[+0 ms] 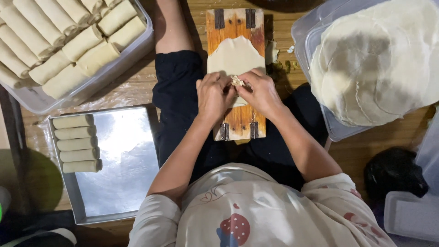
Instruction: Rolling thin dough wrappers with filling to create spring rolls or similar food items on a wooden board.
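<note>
You sit on a brown wooden floor (137, 87). Left of the orange wooden board (235, 73) lie a shiny rectangular metal tray (123, 174) and, beyond it, a clear plastic tub (114, 68); right of the board rests a clear plastic lidded container (311, 32).

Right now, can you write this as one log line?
left hand and right hand: folding wrapper over filling | on: wooden board

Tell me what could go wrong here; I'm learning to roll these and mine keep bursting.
The filling sits pinched between the left hand and right hand at the wrapper edge, so it may spill out sideways. The thin wrapper could tear if pulled tight. The wooden board rests on the lap and might tip.
</note>
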